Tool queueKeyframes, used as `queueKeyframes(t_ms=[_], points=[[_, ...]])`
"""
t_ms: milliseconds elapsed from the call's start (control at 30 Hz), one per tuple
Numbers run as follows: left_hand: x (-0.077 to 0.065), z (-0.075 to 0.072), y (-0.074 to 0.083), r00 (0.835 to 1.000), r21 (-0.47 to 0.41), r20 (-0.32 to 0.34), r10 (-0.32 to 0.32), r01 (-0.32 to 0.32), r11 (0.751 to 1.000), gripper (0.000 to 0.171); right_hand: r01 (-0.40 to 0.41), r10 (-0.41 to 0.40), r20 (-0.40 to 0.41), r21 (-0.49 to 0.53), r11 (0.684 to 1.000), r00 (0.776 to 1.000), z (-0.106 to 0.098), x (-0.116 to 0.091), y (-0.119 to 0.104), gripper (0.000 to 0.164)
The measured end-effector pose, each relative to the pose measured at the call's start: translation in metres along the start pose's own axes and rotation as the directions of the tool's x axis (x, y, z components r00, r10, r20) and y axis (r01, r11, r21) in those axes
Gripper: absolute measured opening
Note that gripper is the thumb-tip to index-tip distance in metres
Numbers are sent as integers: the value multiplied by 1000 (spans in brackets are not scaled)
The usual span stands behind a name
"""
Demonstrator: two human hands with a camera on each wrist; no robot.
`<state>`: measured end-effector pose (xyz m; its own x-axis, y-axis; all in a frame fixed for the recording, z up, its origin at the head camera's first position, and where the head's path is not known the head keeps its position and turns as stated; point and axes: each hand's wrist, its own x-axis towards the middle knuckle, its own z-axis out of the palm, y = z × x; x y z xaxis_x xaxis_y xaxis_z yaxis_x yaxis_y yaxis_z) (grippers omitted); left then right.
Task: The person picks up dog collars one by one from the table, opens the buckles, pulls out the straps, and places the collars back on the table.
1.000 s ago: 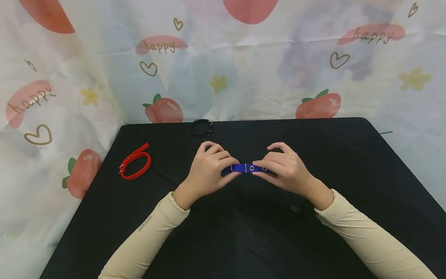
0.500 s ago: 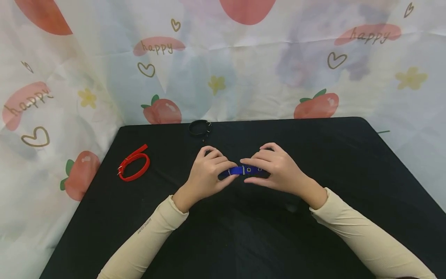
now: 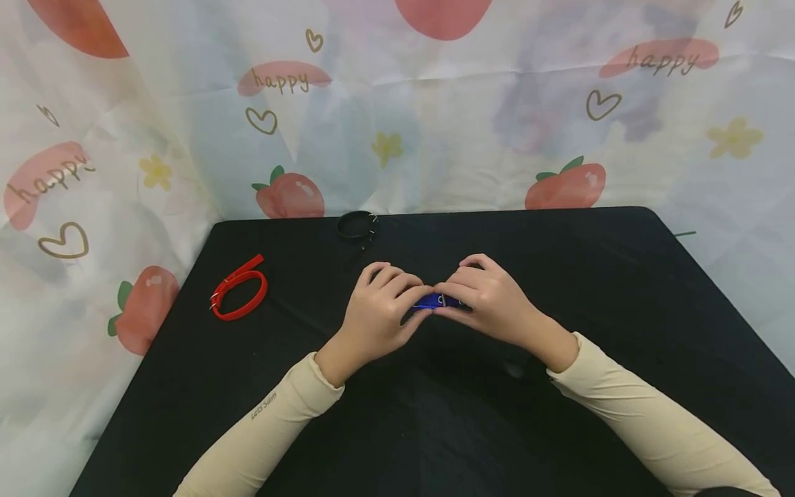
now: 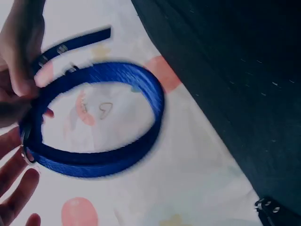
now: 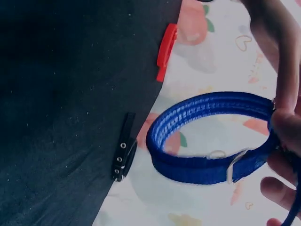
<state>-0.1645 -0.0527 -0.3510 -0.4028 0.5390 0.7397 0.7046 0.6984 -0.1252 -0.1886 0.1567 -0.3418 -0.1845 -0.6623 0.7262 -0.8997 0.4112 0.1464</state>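
Observation:
A blue dog collar (image 3: 428, 302), buckled into a loop, is held up above the table between both hands. My left hand (image 3: 377, 312) pinches one side of it with thumb and fingers. From the other side my right hand (image 3: 497, 298) grips it, its fingertips almost meeting the left ones. In the left wrist view the loop of the collar (image 4: 101, 165) hangs beyond the fingers, and its strap tail (image 4: 91, 40) with metal eyelets sticks out free. A metal slider (image 5: 233, 167) shows on the band in the right wrist view. Fingers partly hide the buckle.
On the black-covered table (image 3: 385, 442), a red collar (image 3: 239, 317) lies at the left. Near the back edge rests a black collar (image 3: 354, 238). A printed cloth (image 3: 435, 138) hangs behind the table and along its left side.
My right hand spread its thumb and fingers, shifted left, and now pinches the collar closer to my left hand. The left hand kept its hold. Red and black collars stay put.

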Motion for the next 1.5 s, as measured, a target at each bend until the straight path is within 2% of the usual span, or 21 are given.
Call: queueKeyframes(t_ms=[100,333,467,600,733,833,967,1133,1233,1333,1500], points=[[4,-1,1,999,28,17,28,-28,999,17,25,-25,5,-33,999,1000,2,0,1,24],[2,0,-2,999,41,47,-27,25,999,15,14,-15,-5,-35,999,1000,3,-4,2,23],[3,2,-1,998,53,63,13,-17,998,20,40,-40,-13,-45,998,999,6,-4,1,26],[4,3,-2,999,48,18,41,-42,998,20,24,-24,-12,-17,1000,1000,6,-4,1,29],[0,1,-4,998,19,-62,17,-16,1000,18,-11,12,-17,36,999,1000,5,-4,2,34],[-3,2,-5,997,12,-78,6,-5,1000,19,-26,26,-12,63,998,1000,4,-4,3,36],[-4,2,-4,1000,-3,-24,-3,3,1000,21,-36,36,9,88,995,999,4,-5,2,38],[1,3,-3,999,-13,49,23,-22,1000,22,-41,36,39,128,991,999,4,-5,2,37],[2,2,-3,999,11,43,26,-27,1000,18,-44,40,33,136,990,999,4,-5,3,38],[1,1,-2,1000,28,24,2,-3,1000,17,-65,64,14,142,988,998,2,-5,4,42],[-1,1,-1,998,-14,37,-46,46,999,18,-106,105,13,168,980,994,1,-6,2,43]])
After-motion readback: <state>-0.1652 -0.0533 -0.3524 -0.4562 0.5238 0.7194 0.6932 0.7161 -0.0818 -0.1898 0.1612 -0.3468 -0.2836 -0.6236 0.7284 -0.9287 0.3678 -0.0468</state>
